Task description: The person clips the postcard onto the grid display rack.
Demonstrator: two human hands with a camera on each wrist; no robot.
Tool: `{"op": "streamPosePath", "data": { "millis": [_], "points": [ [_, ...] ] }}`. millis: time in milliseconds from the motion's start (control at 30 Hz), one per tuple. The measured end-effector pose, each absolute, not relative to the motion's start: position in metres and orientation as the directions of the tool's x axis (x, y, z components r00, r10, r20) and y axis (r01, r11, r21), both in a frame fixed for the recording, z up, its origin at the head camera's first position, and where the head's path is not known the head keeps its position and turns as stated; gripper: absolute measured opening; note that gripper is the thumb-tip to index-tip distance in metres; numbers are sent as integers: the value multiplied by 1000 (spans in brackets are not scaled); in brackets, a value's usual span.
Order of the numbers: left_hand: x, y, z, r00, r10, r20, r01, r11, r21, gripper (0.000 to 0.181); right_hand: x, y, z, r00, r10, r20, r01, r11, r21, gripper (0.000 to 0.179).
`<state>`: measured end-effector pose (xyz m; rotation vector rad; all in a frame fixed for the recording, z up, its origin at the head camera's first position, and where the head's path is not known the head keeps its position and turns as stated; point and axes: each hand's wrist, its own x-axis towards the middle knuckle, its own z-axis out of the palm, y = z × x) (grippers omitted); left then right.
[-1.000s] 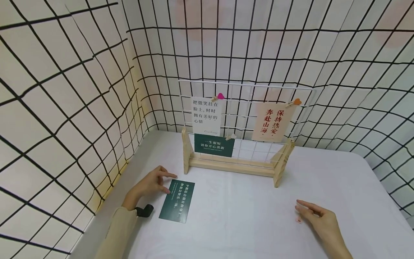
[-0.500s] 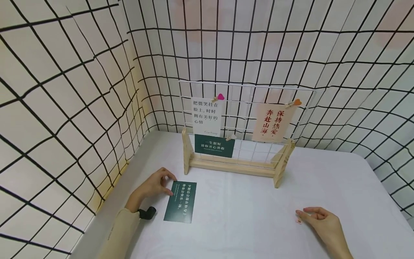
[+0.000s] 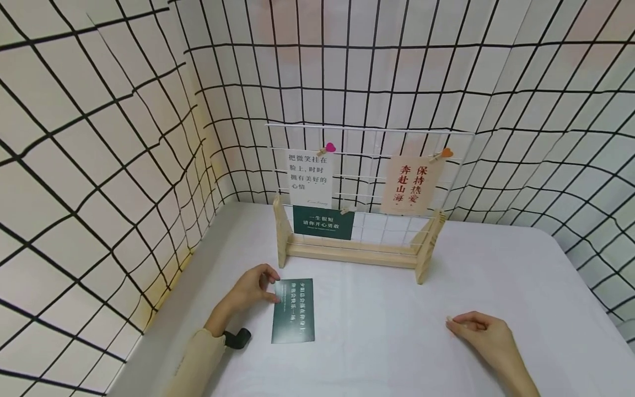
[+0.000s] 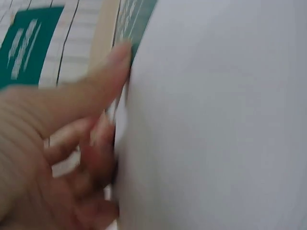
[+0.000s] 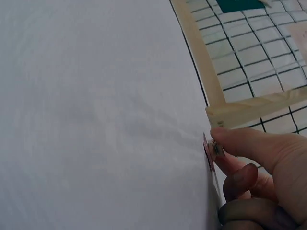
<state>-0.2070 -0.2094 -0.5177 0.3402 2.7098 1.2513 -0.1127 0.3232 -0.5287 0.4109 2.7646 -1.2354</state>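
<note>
A dark green card (image 3: 294,317) with white writing is at the left front of the white table. My left hand (image 3: 252,289) grips its left edge, thumb and fingers at that side; in the left wrist view the thumb (image 4: 108,72) lies against a sliver of the card (image 4: 143,24). Out to the right, my right hand (image 3: 483,333) pinches a small wooden clip (image 5: 217,149) between thumb and finger, with a thin pinkish piece on it; in the head view little of this clip shows.
Behind the hands stands a white wire rack on a wooden base (image 3: 349,254). Clips hold a white card (image 3: 310,182), a green card (image 3: 323,223) and a pink card (image 3: 413,184) on it. Black grid netting (image 3: 347,71) surrounds the table's back and sides.
My left hand has moved right with the green card, which has turned straighter. My right hand has closed on the small clip that lay on the table and picked it up.
</note>
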Motion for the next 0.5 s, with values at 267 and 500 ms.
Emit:
{"op": "streamPosePath", "data": {
  "millis": [267, 500],
  "points": [
    [-190, -167, -518, -999, 22, -30, -3, 758, 652, 53, -116, 318, -531, -976, 191, -106, 209, 673, -710, 44],
    [-185, -159, -512, -996, 73, -57, 18, 754, 657, 64, -116, 326, -530, -969, 171, -178, 247, 650, -719, 42]
  ]
}}
